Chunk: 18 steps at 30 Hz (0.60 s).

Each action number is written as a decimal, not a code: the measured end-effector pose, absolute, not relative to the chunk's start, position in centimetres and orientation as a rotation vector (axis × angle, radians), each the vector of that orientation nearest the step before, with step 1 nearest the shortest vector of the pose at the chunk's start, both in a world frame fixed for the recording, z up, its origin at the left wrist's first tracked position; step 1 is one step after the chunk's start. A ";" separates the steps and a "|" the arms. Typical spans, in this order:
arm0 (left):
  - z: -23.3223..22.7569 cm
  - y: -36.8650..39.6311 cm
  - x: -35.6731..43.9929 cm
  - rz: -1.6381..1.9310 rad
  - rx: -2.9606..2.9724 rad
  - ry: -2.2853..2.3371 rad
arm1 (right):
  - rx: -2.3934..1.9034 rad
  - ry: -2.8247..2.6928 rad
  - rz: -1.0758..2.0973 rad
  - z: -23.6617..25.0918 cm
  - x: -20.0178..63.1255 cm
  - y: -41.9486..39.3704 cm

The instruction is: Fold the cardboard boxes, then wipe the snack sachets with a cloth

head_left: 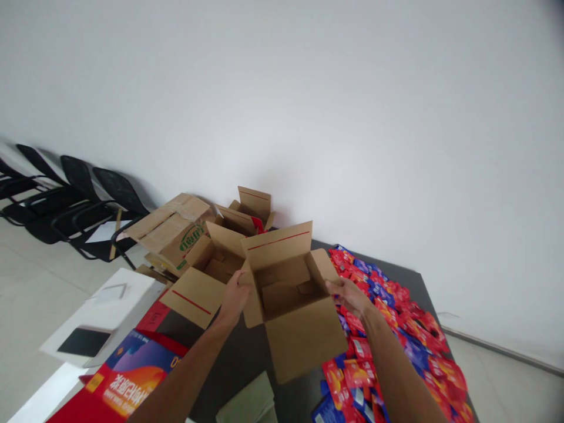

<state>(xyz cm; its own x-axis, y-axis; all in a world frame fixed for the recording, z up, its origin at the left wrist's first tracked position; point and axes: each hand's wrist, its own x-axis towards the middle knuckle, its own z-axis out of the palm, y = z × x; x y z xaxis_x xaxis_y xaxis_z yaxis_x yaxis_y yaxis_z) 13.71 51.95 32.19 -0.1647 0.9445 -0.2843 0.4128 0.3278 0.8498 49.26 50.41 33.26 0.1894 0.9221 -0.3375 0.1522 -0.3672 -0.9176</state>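
Note:
An open cardboard box (pixel 304 335) is held up in front of me, its flaps folded outward and its inside bare. My left hand (pixel 235 295) is closed on its left flap. On the opposite side, my right hand (pixel 349 295) pinches the right flap between thumb and fingers. To the left of the held box stands another open cardboard box (pixel 194 294). A wide heap of red and blue snack packets (pixel 392 299) spreads over the dark table, beneath and beyond my right forearm.
At the left sit a large cardboard carton (pixel 178 226), a white box (pixel 127 305) with a phone (pixel 83 341) on it, and a printed red-and-blue box (pixel 132 367). More open boxes (pixel 253 205) stand by the wall. A greenish folded item (pixel 249 399) lies nearest me. Black chairs (pixel 83 194) line the wall.

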 end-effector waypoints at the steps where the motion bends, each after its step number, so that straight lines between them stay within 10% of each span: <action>1: 32.7 52.5 12.9 0.791 1.259 1.788 | -1.644 -1.031 1.332 33.7 48.7 50.3; 6: 35.3 54.5 7.7 0.774 1.338 1.962 | -1.289 -0.956 1.788 35.1 43.4 50.3; 18: 38.3 55.7 -1.3 0.632 1.556 2.330 | -1.056 -0.679 1.749 31.6 25.4 49.5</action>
